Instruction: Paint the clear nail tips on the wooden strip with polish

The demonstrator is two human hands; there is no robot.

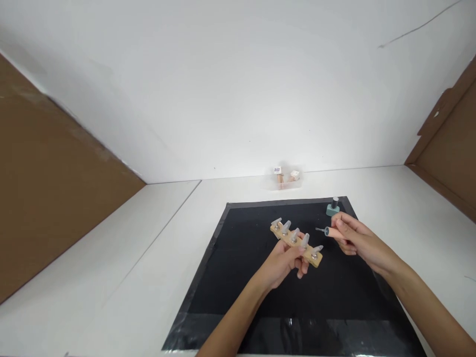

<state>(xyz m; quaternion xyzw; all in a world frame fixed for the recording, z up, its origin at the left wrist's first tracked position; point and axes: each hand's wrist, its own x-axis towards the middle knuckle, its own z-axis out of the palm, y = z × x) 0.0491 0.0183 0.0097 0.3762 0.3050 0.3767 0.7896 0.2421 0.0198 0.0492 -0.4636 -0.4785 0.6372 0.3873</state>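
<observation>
My left hand (284, 263) grips a wooden nail tip stand (315, 262), a narrow bar held at a slant above the black mat. Several pale, translucent nail tips (286, 227) stick up from metal mounts along it. In my right hand (355, 238) is a nail polish brush (333, 233) with a peach-coloured handle, held level between thumb and fingers. Its dark bristle end points left toward the stand, with a gap between them. Just beyond the right hand, a teal bottle (332, 210) with a grey cap stands upright at the mat's far right corner.
A black mat (238, 277) with taped edges covers part of the white table (148, 277). Behind it sits a clear plastic tray (273, 186) with small peach and white items. Brown cardboard panels (55, 173) flank both sides, and a white wall (230, 89) rises at the back.
</observation>
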